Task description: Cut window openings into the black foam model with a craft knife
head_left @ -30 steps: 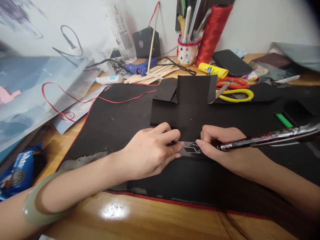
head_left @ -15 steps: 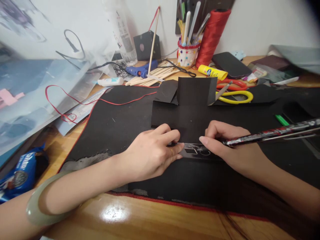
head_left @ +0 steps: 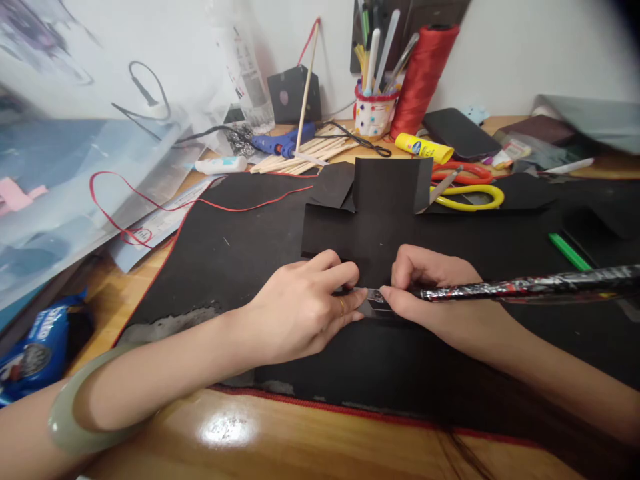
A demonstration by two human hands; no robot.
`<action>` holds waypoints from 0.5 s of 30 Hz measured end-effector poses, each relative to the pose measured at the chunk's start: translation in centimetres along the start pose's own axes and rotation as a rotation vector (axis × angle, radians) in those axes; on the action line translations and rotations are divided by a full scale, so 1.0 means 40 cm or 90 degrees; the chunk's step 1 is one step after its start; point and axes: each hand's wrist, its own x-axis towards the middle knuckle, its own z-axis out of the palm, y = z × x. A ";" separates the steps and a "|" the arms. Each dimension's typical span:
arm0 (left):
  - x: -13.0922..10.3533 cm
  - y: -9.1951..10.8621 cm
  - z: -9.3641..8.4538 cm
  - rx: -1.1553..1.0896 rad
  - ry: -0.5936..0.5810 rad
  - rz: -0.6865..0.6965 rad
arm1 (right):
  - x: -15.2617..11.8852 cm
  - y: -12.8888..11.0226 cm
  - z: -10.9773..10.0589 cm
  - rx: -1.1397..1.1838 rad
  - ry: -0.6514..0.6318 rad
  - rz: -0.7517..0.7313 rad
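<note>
My left hand (head_left: 320, 300) presses its bunched fingertips onto a clear stencil ruler (head_left: 373, 308) with cut-out shapes, which lies on black paper. My right hand (head_left: 435, 283) is closed in a writing grip around a pen (head_left: 510, 285) with a dark, red-and-white patterned barrel that slants off to the right. The pen's tip is hidden by my thumb and fingers, at the ruler's right part. Beyond both hands lies a cut and creased piece of black card (head_left: 393, 193) with flaps standing partly up.
A black mat (head_left: 225, 233) covers the wooden table (head_left: 185, 433). Yellow-handled scissors (head_left: 480, 197), a glue stick (head_left: 425, 147), wooden sticks (head_left: 280, 159), a blue glue gun (head_left: 283, 142), a pen cup (head_left: 375, 113) and a red thread spool (head_left: 425, 80) stand or lie behind. A blue snack packet (head_left: 43, 340) is at left.
My right hand has slid left along the ruler toward my left fingers, covering more of the cut-outs. The pen has swung to lie flatter. My left hand stays put.
</note>
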 end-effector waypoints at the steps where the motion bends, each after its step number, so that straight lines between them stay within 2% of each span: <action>1: -0.001 0.001 0.000 0.001 0.001 -0.001 | 0.001 0.001 0.000 -0.005 -0.003 0.000; 7: -0.002 0.002 -0.003 0.014 -0.004 -0.003 | 0.005 0.001 0.003 -0.028 -0.026 0.007; 15: -0.001 0.000 -0.003 0.029 -0.001 -0.003 | 0.005 0.000 0.002 -0.048 -0.041 -0.043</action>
